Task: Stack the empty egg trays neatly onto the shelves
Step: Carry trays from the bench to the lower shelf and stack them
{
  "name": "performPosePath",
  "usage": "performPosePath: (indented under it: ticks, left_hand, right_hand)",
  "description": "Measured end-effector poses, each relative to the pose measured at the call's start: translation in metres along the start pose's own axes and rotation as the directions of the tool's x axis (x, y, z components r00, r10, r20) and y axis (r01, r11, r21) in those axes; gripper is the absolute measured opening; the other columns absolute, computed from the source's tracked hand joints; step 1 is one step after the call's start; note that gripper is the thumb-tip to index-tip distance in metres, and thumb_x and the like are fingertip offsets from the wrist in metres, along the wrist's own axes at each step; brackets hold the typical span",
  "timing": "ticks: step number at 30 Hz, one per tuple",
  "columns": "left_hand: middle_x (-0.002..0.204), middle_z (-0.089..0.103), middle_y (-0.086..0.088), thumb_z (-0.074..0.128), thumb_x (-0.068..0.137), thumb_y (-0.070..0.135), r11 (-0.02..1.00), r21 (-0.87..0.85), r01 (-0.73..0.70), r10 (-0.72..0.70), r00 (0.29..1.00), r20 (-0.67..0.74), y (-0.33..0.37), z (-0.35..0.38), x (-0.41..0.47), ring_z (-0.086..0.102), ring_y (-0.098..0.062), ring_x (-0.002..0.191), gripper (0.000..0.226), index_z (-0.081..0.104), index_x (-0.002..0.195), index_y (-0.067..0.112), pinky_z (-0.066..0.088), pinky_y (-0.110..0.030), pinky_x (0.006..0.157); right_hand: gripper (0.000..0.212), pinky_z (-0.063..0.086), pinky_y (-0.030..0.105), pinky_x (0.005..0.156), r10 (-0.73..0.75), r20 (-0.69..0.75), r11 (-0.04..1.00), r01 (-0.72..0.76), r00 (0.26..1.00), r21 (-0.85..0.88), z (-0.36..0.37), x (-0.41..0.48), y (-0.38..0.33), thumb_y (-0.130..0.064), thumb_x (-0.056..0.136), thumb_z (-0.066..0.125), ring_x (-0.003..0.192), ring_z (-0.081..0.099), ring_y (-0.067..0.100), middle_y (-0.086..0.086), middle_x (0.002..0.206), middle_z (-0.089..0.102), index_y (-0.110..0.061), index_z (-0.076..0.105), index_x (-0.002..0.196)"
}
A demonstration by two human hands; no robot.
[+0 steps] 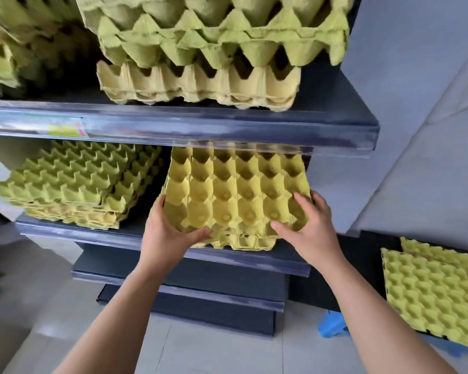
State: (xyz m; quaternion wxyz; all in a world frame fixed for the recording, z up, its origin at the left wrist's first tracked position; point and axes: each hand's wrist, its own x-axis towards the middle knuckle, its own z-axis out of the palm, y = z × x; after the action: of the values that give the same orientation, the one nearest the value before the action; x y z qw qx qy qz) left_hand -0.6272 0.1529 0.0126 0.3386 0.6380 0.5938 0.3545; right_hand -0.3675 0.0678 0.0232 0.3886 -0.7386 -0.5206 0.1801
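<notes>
1. Forearms (114,319) come first. Both reach up from the bottom edge toward the middle shelf (92,234).
2. Far left on that shelf sits a green stack (73,184) of egg trays, its layers slightly askew.
3. My left grip (170,233) clasps the yellow tray (235,195) at its front-left corner, thumb on top along the near edge.
4. That tray lies cups-up on a short pile (243,242) on the shelf's right part, its far edge under the upper shelf (200,125).
5. My right grip (311,230) grasps the front-right corner — fingers spread over the cups.
6. Above, more trays (200,49) are stacked on the upper shelf.
7. Far right, loose trays (438,292) lie on the floor (214,346).
</notes>
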Motion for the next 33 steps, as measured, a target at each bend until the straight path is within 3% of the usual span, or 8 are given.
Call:
performPosePath:
  ticks: [3, 8, 12, 16, 18, 24, 29, 33]
  left_hand:
    - [0.125, 0.058, 0.006, 0.093, 0.047, 0.048, 1.000, -0.006, 0.020, -0.019, 0.999, 0.041, -0.010, -0.015, 0.026, 0.057, -0.014, 0.114, 0.117, 0.031, 0.144, 0.025, 0.046, -0.035, 0.097]
    - [0.128, 0.058, 0.005, 0.092, 0.045, 0.055, 0.997, -0.013, 0.076, -0.074, 0.990, 0.123, -0.026, -0.022, 0.058, 0.056, -0.014, 0.117, 0.126, 0.028, 0.148, 0.021, 0.046, -0.040, 0.103]
    - [0.111, 0.059, 0.009, 0.092, 0.057, 0.038, 0.997, 0.005, 0.073, -0.073, 0.986, 0.150, -0.030, -0.015, 0.069, 0.057, -0.010, 0.100, 0.103, 0.036, 0.141, 0.017, 0.044, -0.028, 0.090]
    - [0.114, 0.061, 0.003, 0.086, 0.041, 0.069, 0.993, 0.090, 0.073, -0.088, 0.981, 0.174, -0.035, -0.016, 0.076, 0.062, -0.015, 0.101, 0.107, 0.043, 0.129, 0.025, 0.053, -0.043, 0.092]
    - [0.116, 0.060, 0.001, 0.083, 0.041, 0.074, 0.990, 0.129, 0.053, -0.077, 0.979, 0.190, -0.039, -0.016, 0.076, 0.060, -0.017, 0.103, 0.106, 0.042, 0.127, 0.027, 0.053, -0.044, 0.092]
    - [0.152, 0.032, -0.013, 0.078, 0.071, 0.054, 0.895, 0.418, -0.155, 0.134, 0.988, 0.079, -0.028, -0.010, 0.058, 0.028, -0.033, 0.139, 0.102, 0.030, 0.149, 0.009, 0.027, -0.046, 0.114]
    - [0.139, 0.051, -0.014, 0.069, 0.082, 0.045, 0.792, 0.510, -0.335, 0.360, 0.931, 0.053, -0.008, 0.010, 0.033, 0.044, -0.039, 0.126, 0.066, 0.053, 0.135, 0.008, 0.034, -0.051, 0.105]
    - [0.124, 0.063, -0.010, 0.071, 0.081, 0.040, 0.733, 0.482, -0.480, 0.472, 0.869, 0.147, 0.016, 0.043, 0.001, 0.055, -0.039, 0.110, 0.056, 0.061, 0.125, 0.008, 0.044, -0.050, 0.092]
  right_hand:
    - [0.085, 0.017, 0.037, 0.116, 0.027, 0.009, 0.999, -0.027, 1.000, -0.036, 0.021, 0.015, -0.015, -0.045, 0.076, 0.075, 0.146, 0.009, 0.017, 0.005, 0.157, 0.013, -0.021, 0.035, 0.147]
    - [0.086, 0.020, 0.042, 0.117, 0.053, 0.024, 0.987, -0.049, 0.998, -0.152, 0.044, 0.038, -0.022, -0.048, 0.076, 0.073, 0.146, 0.007, 0.022, 0.007, 0.157, 0.011, -0.022, 0.033, 0.148]
    - [0.087, 0.022, 0.042, 0.116, 0.081, 0.048, 0.971, -0.068, 0.996, -0.230, 0.054, 0.050, -0.019, -0.051, 0.077, 0.071, 0.145, 0.004, 0.023, 0.008, 0.157, 0.010, -0.022, 0.031, 0.148]
    - [0.089, 0.026, 0.043, 0.114, 0.089, 0.056, 0.957, -0.069, 0.994, -0.282, 0.058, 0.054, -0.014, -0.053, 0.076, 0.070, 0.143, 0.006, 0.025, 0.008, 0.156, 0.011, -0.020, 0.030, 0.148]
    - [0.089, 0.026, 0.043, 0.114, 0.089, 0.055, 0.955, -0.070, 0.995, -0.290, 0.058, 0.053, -0.012, -0.053, 0.076, 0.071, 0.143, 0.008, 0.026, 0.008, 0.156, 0.013, -0.020, 0.031, 0.148]
    - [0.079, 0.024, 0.040, 0.114, 0.020, 0.016, 0.949, -0.014, 1.000, -0.315, 0.054, 0.043, -0.012, -0.048, 0.080, 0.069, 0.142, 0.014, 0.026, 0.010, 0.154, 0.020, -0.016, 0.038, 0.145]
    - [0.064, 0.031, 0.038, 0.112, -0.095, -0.036, 0.930, 0.075, 0.995, -0.360, 0.036, 0.020, -0.014, -0.041, 0.086, 0.066, 0.140, 0.025, 0.023, 0.008, 0.153, 0.028, -0.013, 0.047, 0.140]
    - [0.056, 0.031, 0.032, 0.110, -0.122, -0.093, 0.913, 0.074, 0.988, -0.402, 0.008, -0.006, 0.000, -0.034, 0.090, 0.062, 0.138, 0.034, 0.021, 0.006, 0.150, 0.038, -0.009, 0.048, 0.139]
